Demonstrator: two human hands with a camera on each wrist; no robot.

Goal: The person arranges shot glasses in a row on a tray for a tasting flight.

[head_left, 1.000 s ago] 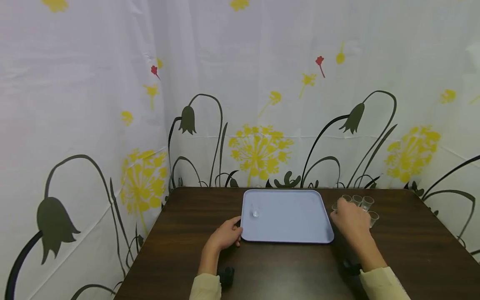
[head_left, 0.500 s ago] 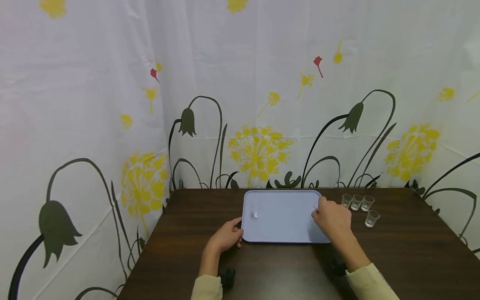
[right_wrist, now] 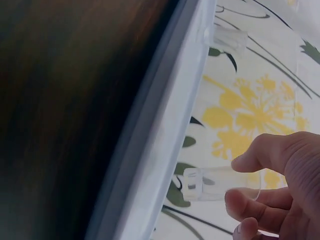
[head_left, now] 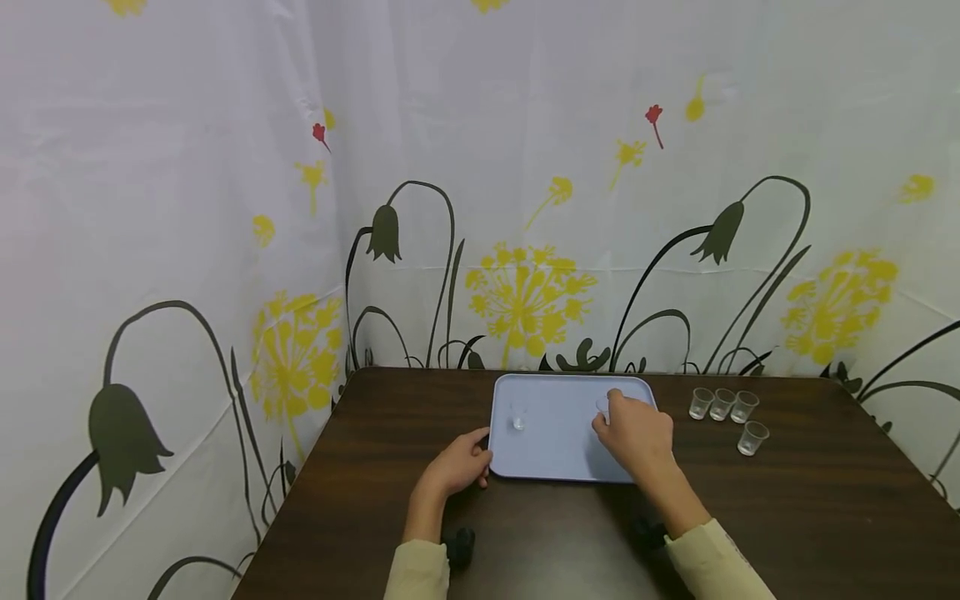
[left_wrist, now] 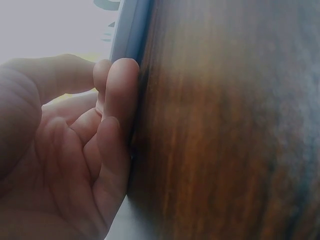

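Note:
A light blue rectangular tray (head_left: 555, 462) lies on the dark wooden table. At its left edge, my left hand (head_left: 456, 463) holds the rim, thumb and fingertips (left_wrist: 122, 75) drawn together there in the left wrist view. Above the tray's right half, my right hand (head_left: 637, 433) pinches a small clear shot glass (right_wrist: 215, 185) near its rim between thumb and fingers. The glass's base points toward the tray, with a gap beneath it in the right wrist view. Another clear shot glass (head_left: 518, 419) stands on the tray's left side.
Right of the tray, a row of shot glasses (head_left: 722, 405) stands on the table (head_left: 825, 483), with a single shot glass (head_left: 752, 438) nearer me. A white curtain (head_left: 525, 167) with printed flowers hangs behind the table.
My right hand has moved left from the group of glasses to over the tray, carrying one shot glass. My left hand has stayed at the tray's edge.

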